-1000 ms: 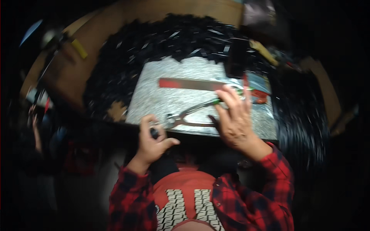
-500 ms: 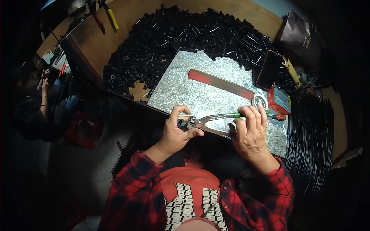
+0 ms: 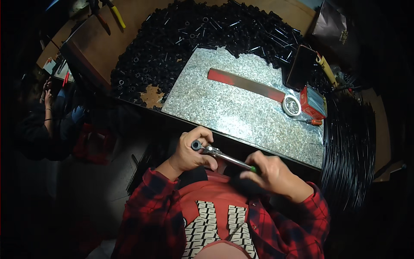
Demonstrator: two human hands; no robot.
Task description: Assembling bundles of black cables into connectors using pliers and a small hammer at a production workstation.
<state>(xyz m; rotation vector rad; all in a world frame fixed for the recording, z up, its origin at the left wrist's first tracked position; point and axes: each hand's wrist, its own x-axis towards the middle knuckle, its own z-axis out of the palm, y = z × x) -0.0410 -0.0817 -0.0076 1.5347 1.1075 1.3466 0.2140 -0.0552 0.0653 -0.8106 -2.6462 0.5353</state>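
My left hand (image 3: 190, 149) is closed round a small black cylindrical part (image 3: 196, 145), whose round hollow end points up. Against that part rest the jaws of metal pliers (image 3: 230, 159) with green grips. My right hand (image 3: 276, 172), slightly blurred, is wrapped round the pliers' handles, and only one green grip end shows beside the fingers. Both hands are in front of the near edge of a speckled grey board (image 3: 194, 103). Exactly how the jaws sit on the part is too small to tell.
A large heap of black parts (image 3: 172, 47) covers the back of the bench. On the board lie a red-brown bar (image 3: 246, 88), a round white-rimmed dish (image 3: 291, 105), a red box (image 3: 311, 103) and a screwdriver (image 3: 314, 122). Black rods (image 3: 349, 155) hang at the right. Another person's hand (image 3: 47, 95) is far left.
Both hands have come down and nearer to me, off the board's edge. The pliers have turned, their handles now closer together and sloping down to the right. The view has shifted slightly.
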